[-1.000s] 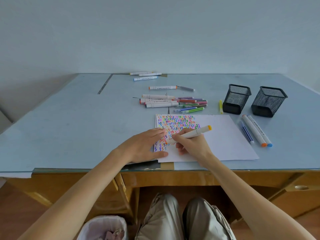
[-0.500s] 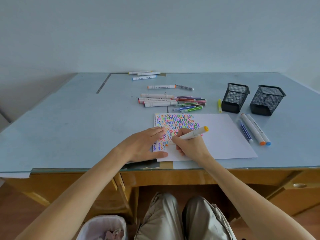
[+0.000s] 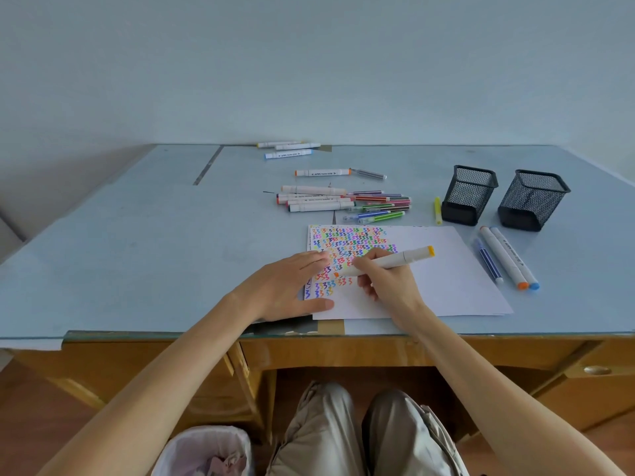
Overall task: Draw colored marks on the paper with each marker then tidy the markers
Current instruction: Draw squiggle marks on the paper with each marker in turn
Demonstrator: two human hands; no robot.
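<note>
Orange-tipped marker (image 3: 385, 262) pinched in right hand (image 3: 388, 286), tip on paper (image 3: 446, 280) at near zigzag rows. Left hand (image 3: 288, 290) spread flat, pressing paper's left edge.

Orange-capped white marker (image 3: 388, 261) tilted, tip seemingly touching scribbled paper (image 3: 446, 276).

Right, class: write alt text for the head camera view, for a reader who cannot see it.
A person's right hand draws with an orange-capped marker on paper half filled with coloured squiggles, while the left hand rests flat on its edge. Loose markers and two mesh pen holders sit behind.
</note>
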